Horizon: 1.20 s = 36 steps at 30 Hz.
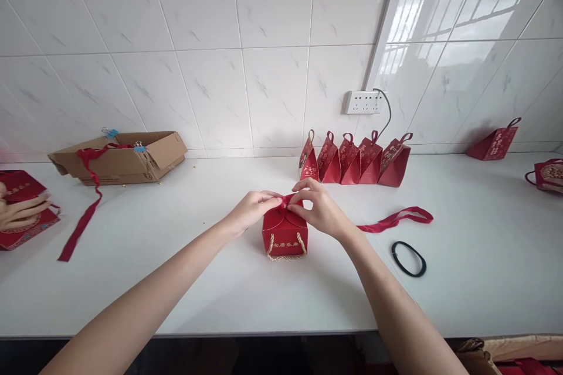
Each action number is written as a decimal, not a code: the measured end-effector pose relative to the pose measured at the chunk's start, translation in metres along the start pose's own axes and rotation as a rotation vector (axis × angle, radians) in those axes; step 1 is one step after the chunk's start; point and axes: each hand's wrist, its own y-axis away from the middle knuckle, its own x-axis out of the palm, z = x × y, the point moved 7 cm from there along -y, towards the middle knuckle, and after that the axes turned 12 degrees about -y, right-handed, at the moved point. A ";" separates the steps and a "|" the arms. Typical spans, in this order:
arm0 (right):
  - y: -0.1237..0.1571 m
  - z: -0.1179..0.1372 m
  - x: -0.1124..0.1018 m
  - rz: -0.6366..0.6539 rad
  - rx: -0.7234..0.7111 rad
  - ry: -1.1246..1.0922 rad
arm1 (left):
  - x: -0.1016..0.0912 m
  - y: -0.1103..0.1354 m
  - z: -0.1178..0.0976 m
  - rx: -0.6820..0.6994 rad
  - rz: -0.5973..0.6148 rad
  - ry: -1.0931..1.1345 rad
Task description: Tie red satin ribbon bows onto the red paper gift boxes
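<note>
A small red gift box [285, 233] with gold lettering and a twisted gold cord handle [287, 258] stands upright on the white table in front of me. On its top, a red ribbon [284, 202] is gathered at the middle of the folded flaps. My left hand [251, 211] pinches the ribbon from the left side, thumb and fingers together. From the right, my right hand [324, 211] pinches it between thumb and index finger, with the other fingers curled above. The fingers partly cover the ribbon, so I cannot tell whether it is knotted.
Several red triangular boxes [350, 164] line the wall side. Right of me lie a loose ribbon [400, 220] and a black band [409, 259]. A cardboard box [169, 158] holds draped ribbon. At the far left, another person's hand [20, 211] touches a red box [26, 184].
</note>
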 end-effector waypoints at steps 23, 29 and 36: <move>0.016 -0.029 -0.011 0.159 0.689 -0.288 | -0.025 0.024 0.005 0.094 -0.208 -0.677; 0.019 -0.037 -0.010 0.201 0.736 -0.371 | -0.025 0.030 0.009 0.102 -0.209 -0.711; 0.024 -0.039 -0.010 0.239 0.817 -0.468 | -0.027 0.030 0.028 -0.069 -0.230 -0.508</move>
